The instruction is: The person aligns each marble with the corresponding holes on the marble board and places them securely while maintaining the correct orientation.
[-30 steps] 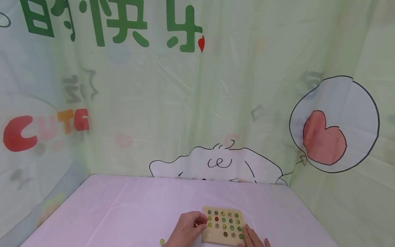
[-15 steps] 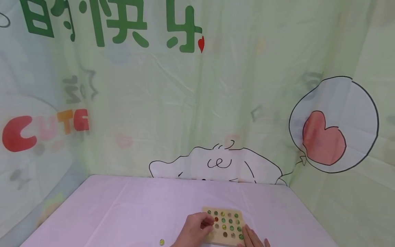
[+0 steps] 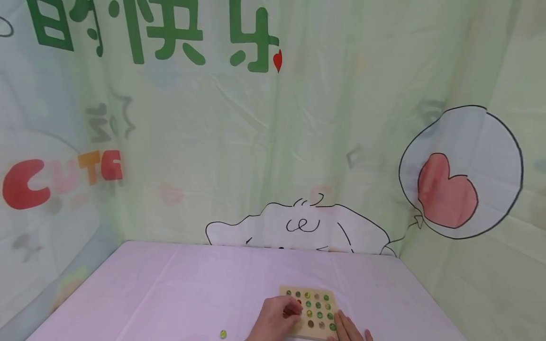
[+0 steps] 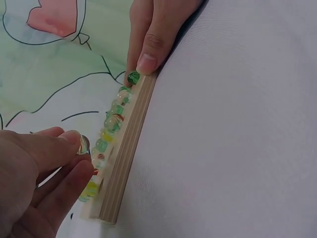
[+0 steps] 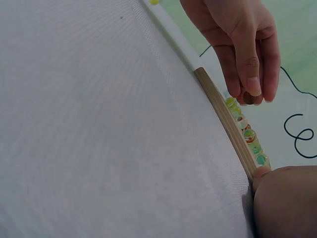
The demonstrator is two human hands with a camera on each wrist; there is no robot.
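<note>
A square wooden board with rows of glass marbles in its hollows lies near the table's front. Over the left part of the board, my left hand covers some hollows. Its thumb and fingers pinch a marble, which the right wrist view shows as a brownish ball just above the board's marbles. My right hand rests at the board's right edge with fingers straight. In the left wrist view, its thumb presses the near corner, beside a green marble.
One loose yellow-green marble lies on the table, left of my left hand. The table has a pale pink cloth. Behind it hangs a light green printed curtain.
My left hand has moved right, from the board's left edge to over the board, and now hides more of its left hollows. The right hand stays in place.
</note>
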